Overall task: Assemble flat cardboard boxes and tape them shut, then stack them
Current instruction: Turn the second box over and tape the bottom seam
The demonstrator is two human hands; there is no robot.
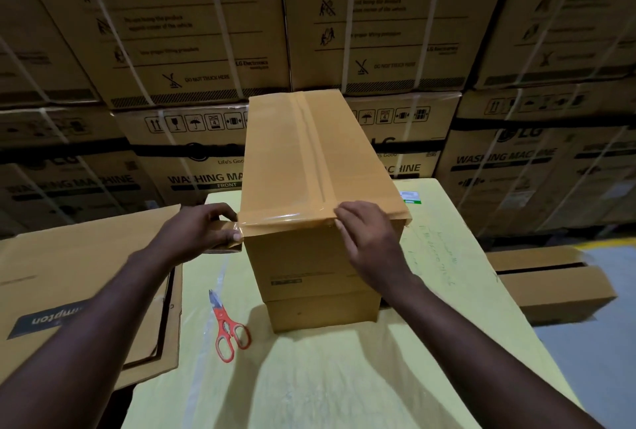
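- Box [275, 153] stands end-on to the person on top of a lower box [323, 311], both on the yellow-covered surface [344, 377]. Its flaps are closed and a strip of tape already runs down the centre seam.
- A second band of tape [285, 218] crosses the near top edge and folds down onto the front face.
- The left hand [196, 229] grips the roll [220, 249] just off the box's near left corner, with the tape stretched taut from it.
- The right hand [368, 239] has its fingers laid over the near edge, right of centre, pressing the tape down. It holds nothing.
- Judging by this, assembly is finished and the step in hand is sealing the near edge, late in the taping.
- Next, I reckon, the tape must be cut at the left corner. The scissors [229, 329] lie on the surface near the left forearm, so one hand has to let go to fetch them while the other keeps the tape tight.
- After that the loose end wants smoothing against the side.
- Flat cardboard [86, 274] waits at the left.
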